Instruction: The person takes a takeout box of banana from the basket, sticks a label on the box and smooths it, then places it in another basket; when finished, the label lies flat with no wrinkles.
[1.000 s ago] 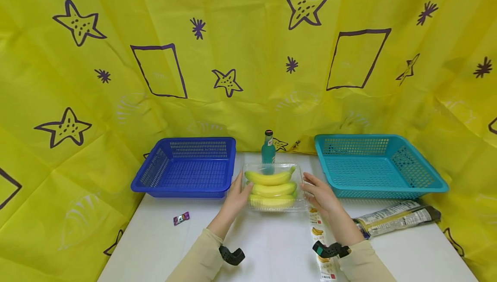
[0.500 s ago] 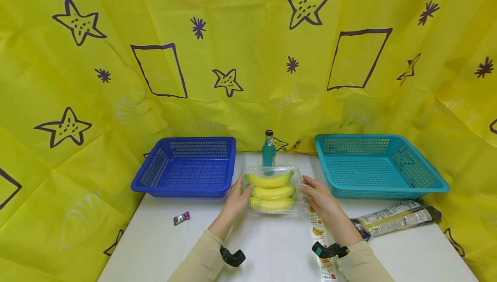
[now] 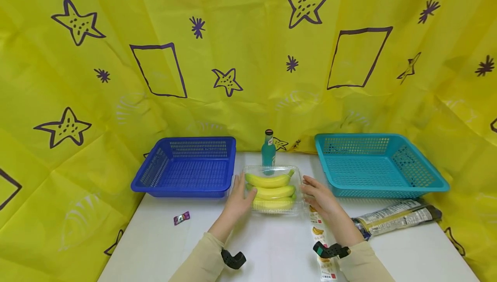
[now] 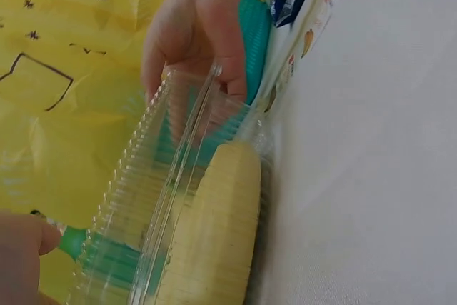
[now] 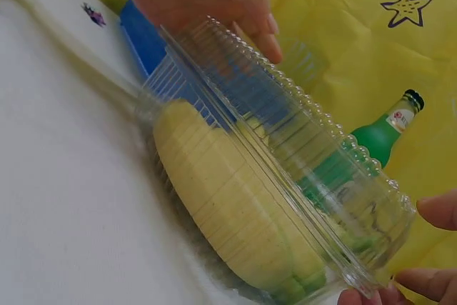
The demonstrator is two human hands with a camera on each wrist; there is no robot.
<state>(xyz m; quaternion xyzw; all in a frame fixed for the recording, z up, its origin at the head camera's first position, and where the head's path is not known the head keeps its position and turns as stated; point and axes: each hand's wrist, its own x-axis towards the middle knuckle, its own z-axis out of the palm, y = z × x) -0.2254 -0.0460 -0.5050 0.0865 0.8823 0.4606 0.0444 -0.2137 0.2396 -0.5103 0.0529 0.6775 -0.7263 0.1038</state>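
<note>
Left hand (image 3: 237, 203), right hand (image 3: 324, 198), fingers relaxed, flanking the clear banana box (image 3: 277, 211), bottle (image 3: 268, 151) just behind, blue basket (image 3: 182, 189) left, teal basket (image 3: 388, 190) right

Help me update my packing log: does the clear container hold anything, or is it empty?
Not empty: yellow bananas show through the transparent walls of the clear container in the head view.

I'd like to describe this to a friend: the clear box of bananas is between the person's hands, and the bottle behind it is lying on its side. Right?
Not quite: the bottle is standing upright, as the head view shows. It is indeed behind the clear box of bananas, which is between the left hand and the right hand.
</note>
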